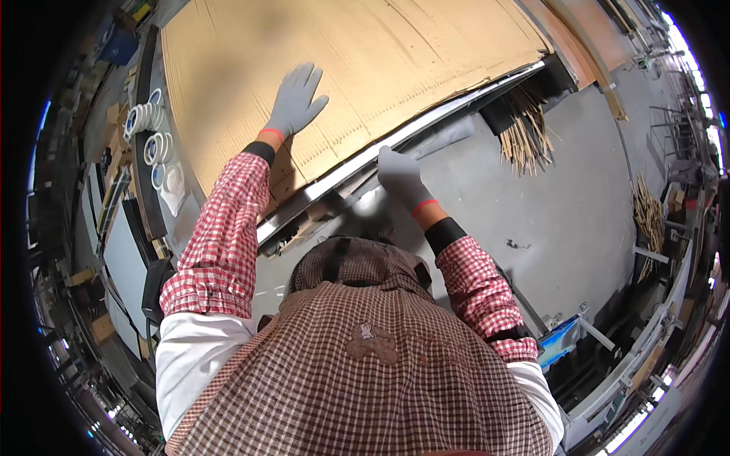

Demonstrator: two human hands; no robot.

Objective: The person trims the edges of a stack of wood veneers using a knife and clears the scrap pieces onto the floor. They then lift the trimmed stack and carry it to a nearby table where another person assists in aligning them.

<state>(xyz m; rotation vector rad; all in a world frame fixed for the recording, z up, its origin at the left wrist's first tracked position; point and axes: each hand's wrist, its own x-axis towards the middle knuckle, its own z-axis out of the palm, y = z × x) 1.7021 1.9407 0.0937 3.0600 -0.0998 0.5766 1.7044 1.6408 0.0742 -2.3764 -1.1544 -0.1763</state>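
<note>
A large sheet of brown cardboard (357, 68) covers the work table in front of me. My left hand (295, 102), in a grey glove with a red cuff, lies on the cardboard with its fingers stretched out and the thumb apart. Along the near side of the cardboard runs a straight silver metal edge (334, 176). My right hand (399, 173), gloved the same way, is closed at this edge, its fingers curled. Whatever it may hold is hidden by the glove.
White spools (144, 119) and a plastic bag (173, 186) stand left of the cardboard. A bundle of thin wooden sticks (526, 133) juts from below the table at right; another stick bundle (648, 220) lies farther right. A blue object (559, 340) sits at lower right.
</note>
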